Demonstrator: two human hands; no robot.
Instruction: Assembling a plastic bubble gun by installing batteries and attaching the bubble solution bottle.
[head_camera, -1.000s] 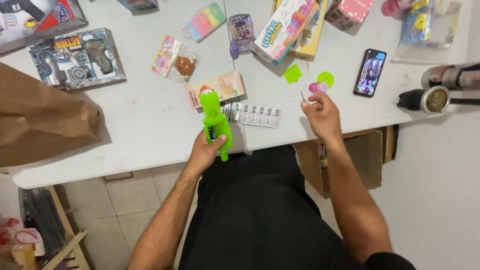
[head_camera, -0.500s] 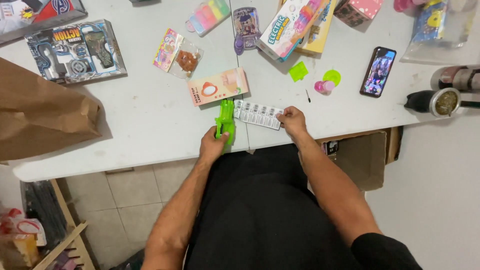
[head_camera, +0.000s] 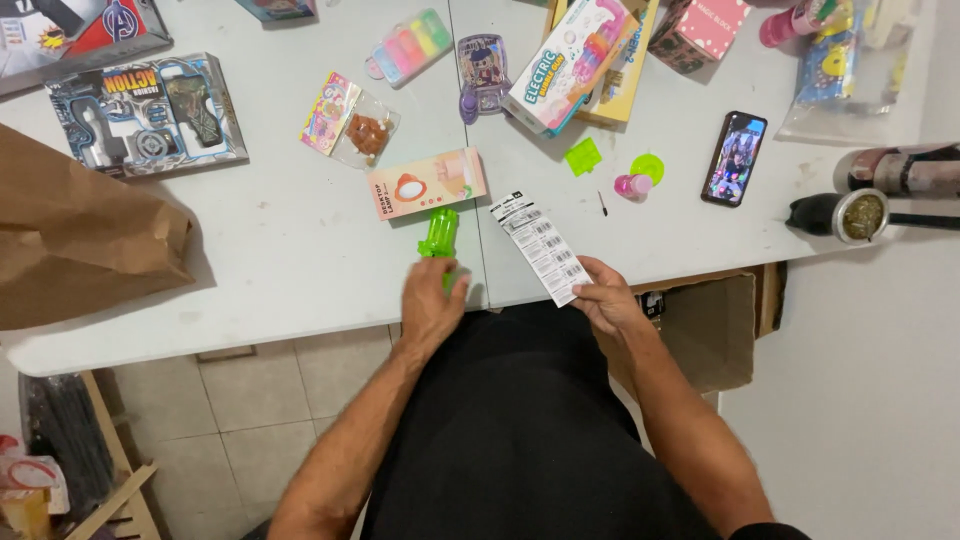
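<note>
Green toy and blister strip held at the bench edge

White bench (head_camera: 300, 270) fills the upper part of the view, and a person in a black shirt stands at its near edge. Their left hand (head_camera: 432, 300) is clenched around the lower end of a bright green plastic toy (head_camera: 439, 236), which lies on the bench pointing away from them. Their right hand (head_camera: 607, 300) has its fingers (head_camera: 590, 292) grasping the near end of a long blister strip (head_camera: 540, 246) with a white printed back, slanting up and left over the bench. The toy and the strip are near each other but apart. Just beyond the toy lies a small peach-coloured box (head_camera: 428, 183). Farther right rest a green square piece (head_camera: 583, 156), a round green piece (head_camera: 648, 167), a pink cap (head_camera: 632, 186) and a phone (head_camera: 735, 158) with a lit screen. A crumpled brown paper bag (head_camera: 80, 235) sits at the left.
</note>
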